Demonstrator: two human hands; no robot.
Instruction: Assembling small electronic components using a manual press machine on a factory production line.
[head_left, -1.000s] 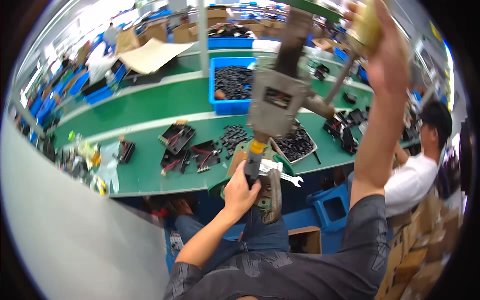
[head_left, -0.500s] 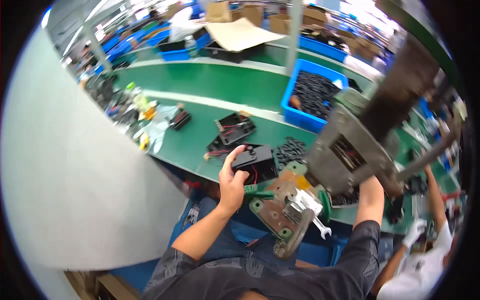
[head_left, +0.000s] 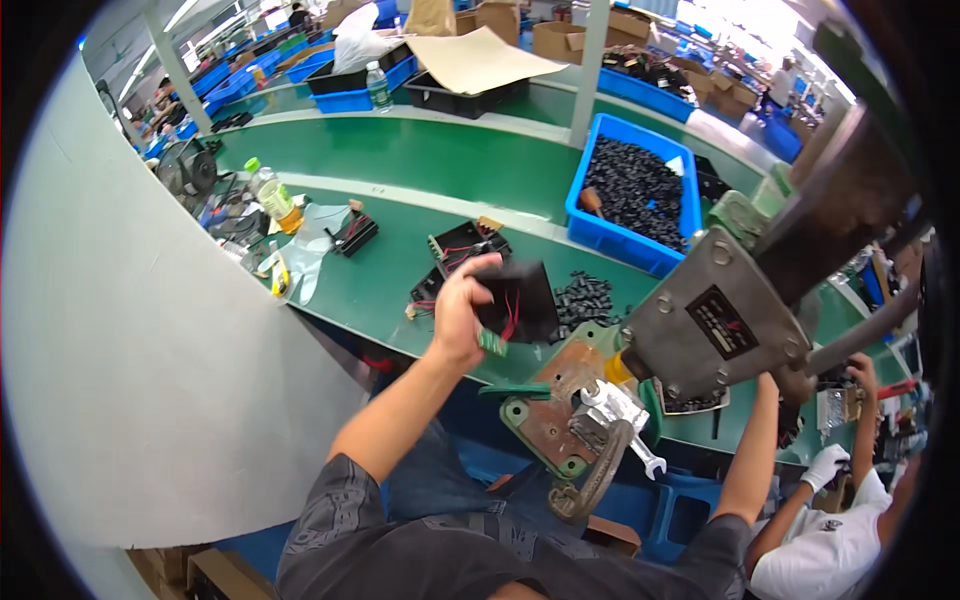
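My left hand (head_left: 461,318) is closed on the edge of a black plastic housing (head_left: 532,300), held tilted above the green bench. Red wires cross the housing, and a small green circuit board (head_left: 492,342) hangs beside my fingers. Just behind it lie more black housings (head_left: 465,245) with red wires. A bench press (head_left: 690,325) stands to the right, with an open-end wrench (head_left: 640,450) at its rusty base (head_left: 565,385). My right forearm (head_left: 752,450) reaches behind the press head, which hides the fingers of that hand.
Small black parts lie in a pile (head_left: 585,298) on the bench (head_left: 400,285) and fill a blue bin (head_left: 625,240). Black parts sit in a tray (head_left: 695,402) below the press head. A bottle (head_left: 275,200) stands at left. A white-gloved co-worker's hand (head_left: 826,466) is at right.
My left hand has raised the housing slightly and turned it, so its wires and circuit board show more. My right forearm has shifted to the right behind the press.
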